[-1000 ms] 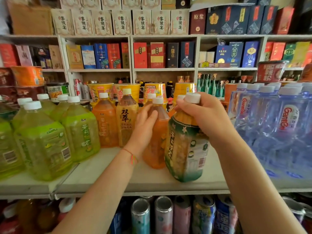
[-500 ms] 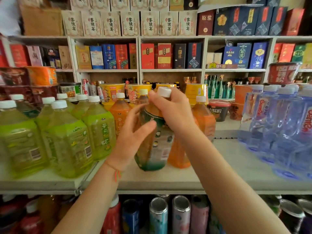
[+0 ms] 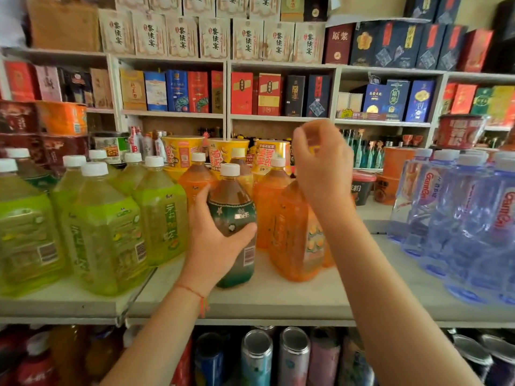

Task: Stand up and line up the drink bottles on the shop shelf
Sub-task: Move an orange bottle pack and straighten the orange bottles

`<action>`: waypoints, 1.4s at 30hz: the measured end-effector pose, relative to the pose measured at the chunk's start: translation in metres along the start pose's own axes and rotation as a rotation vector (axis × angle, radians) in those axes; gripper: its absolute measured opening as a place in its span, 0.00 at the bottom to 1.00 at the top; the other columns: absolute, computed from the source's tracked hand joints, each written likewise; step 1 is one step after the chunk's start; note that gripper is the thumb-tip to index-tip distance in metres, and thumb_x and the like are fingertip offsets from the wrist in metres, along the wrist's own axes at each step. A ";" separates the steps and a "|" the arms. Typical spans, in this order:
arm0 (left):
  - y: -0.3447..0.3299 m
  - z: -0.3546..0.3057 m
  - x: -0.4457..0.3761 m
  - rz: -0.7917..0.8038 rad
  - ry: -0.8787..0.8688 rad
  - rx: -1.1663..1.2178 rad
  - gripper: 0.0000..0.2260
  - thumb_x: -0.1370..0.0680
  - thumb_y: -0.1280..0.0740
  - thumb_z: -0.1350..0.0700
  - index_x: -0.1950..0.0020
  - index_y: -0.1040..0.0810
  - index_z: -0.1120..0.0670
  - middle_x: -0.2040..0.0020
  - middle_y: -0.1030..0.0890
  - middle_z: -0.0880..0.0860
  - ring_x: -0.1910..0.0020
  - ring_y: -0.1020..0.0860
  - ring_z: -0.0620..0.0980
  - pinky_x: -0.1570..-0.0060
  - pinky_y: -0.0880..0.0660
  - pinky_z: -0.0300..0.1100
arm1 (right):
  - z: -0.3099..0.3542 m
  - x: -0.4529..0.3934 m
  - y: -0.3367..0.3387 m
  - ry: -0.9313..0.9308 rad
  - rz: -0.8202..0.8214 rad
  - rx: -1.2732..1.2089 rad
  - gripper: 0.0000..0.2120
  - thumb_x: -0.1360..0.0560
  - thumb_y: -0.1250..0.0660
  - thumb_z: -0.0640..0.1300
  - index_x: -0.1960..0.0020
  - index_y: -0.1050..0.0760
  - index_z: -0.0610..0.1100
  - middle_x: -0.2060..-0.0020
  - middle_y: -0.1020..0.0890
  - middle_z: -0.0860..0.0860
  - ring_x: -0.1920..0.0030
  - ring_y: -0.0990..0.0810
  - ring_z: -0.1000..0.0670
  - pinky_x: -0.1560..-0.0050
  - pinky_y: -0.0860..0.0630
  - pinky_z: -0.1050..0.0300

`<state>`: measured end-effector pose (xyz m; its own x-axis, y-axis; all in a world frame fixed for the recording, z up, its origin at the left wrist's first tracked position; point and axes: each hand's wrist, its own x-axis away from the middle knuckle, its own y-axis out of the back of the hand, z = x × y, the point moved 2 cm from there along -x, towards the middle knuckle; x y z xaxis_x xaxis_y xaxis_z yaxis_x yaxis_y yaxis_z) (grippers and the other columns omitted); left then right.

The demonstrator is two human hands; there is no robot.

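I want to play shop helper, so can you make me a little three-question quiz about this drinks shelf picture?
1. True or false: the left hand holds the dark tea bottle that stands on the shelf.
2. What colour are the bottles left of the dark tea bottle? A) green B) purple C) black
3. Fill in: the right hand is raised above an ____ bottle and holds nothing.

Key: 1 true; 2 A, the green bottles; 3 orange.
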<state>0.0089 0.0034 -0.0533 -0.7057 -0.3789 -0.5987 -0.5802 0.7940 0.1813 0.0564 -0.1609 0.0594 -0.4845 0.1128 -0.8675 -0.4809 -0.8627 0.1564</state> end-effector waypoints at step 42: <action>-0.103 -0.083 -0.025 -0.030 -0.114 -0.233 0.13 0.19 0.34 0.44 0.59 0.26 0.50 0.64 0.23 0.48 0.64 0.22 0.47 0.68 0.32 0.37 | -0.141 -0.033 0.078 -0.261 0.028 0.156 0.21 0.20 0.35 0.45 0.29 0.33 0.43 0.35 0.29 0.45 0.37 0.28 0.45 0.37 0.26 0.45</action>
<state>0.0529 -0.1085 0.0072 -0.6437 -0.3344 -0.6884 -0.6879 0.6470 0.3290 0.1384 -0.3015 0.0338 -0.6608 0.2309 -0.7142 -0.5616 -0.7834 0.2664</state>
